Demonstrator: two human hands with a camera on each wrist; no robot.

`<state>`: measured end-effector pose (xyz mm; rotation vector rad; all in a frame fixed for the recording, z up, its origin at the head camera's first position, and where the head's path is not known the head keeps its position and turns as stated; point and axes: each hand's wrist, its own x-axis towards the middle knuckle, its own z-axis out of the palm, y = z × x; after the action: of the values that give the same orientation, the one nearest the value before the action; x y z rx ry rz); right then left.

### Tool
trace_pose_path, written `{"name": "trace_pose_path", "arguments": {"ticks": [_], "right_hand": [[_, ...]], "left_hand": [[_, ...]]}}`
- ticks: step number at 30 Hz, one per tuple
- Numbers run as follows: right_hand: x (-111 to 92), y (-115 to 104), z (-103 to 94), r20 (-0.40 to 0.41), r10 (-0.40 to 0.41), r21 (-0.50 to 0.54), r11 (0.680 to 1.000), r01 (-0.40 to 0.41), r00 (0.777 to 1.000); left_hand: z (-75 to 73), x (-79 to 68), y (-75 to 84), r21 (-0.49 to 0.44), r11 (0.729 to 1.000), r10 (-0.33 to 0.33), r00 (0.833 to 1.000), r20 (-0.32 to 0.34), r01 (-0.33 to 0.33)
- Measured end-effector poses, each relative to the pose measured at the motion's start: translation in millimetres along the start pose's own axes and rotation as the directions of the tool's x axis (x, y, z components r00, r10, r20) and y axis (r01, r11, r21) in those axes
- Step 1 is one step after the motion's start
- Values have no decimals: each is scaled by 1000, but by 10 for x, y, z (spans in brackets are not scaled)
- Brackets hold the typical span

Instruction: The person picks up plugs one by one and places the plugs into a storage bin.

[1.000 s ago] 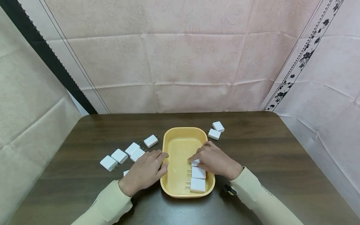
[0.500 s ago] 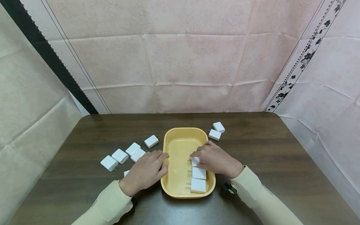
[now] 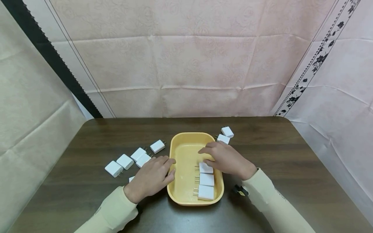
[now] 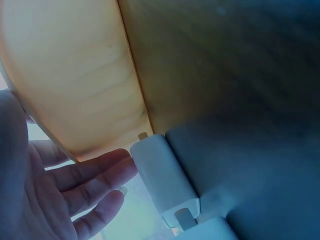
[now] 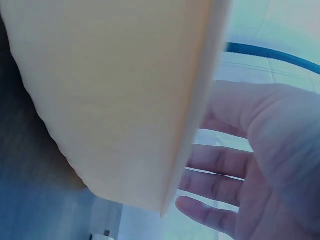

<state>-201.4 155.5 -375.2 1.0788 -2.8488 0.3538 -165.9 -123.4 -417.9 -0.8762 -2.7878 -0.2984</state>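
Observation:
A yellow tray (image 3: 184, 197) stands on the table, with three white charger plugs in a column along its right side. The far plug (image 3: 206, 168), the middle plug (image 3: 207, 180) and the near plug (image 3: 205, 193) all have their prongs pointing left. My right hand (image 3: 225, 159) hovers above the far plug, thumb and fingers spread and holding nothing. My left hand (image 3: 152, 176) rests at the tray's left rim, thumb and forefinger reaching over it, fingers relaxed. In the left wrist view, one white plug (image 4: 162, 175) lies near those fingertips, outside the tray.
Several white plugs (image 3: 113, 169) lie left of the tray, one partly hidden by the left hand. Two more, a front plug (image 3: 223, 139) and a back plug (image 3: 227, 131), sit beyond the tray's right corner. A patterned cloth (image 3: 201, 74) hangs behind the wooden table (image 3: 116, 200).
My right hand has let go of the far plug in the tray, lifted and shifted slightly right, its fingers spreading. My left hand keeps its place at the rim.

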Motion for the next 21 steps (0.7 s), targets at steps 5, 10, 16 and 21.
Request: {"name": "trace_pose_path", "arguments": {"ticks": [5,10,16,21], "right_hand": [[-2,65,-42,-47,23,-4,1000,-23,999],[15,183,-50,-87,54,-6,998,-55,995],[2,318,-63,-141,75,28,997,-71,987],[-2,399,-84,-135,96,48,995,-90,986]], "left_hand": [[-10,5,6,4,1000,-3,1000,12,3],[-11,2,8,3,1000,-10,1000,16,10],[-5,2,9,-6,1000,-20,1000,16,20],[-5,4,11,-10,1000,-26,1000,12,26]]}}
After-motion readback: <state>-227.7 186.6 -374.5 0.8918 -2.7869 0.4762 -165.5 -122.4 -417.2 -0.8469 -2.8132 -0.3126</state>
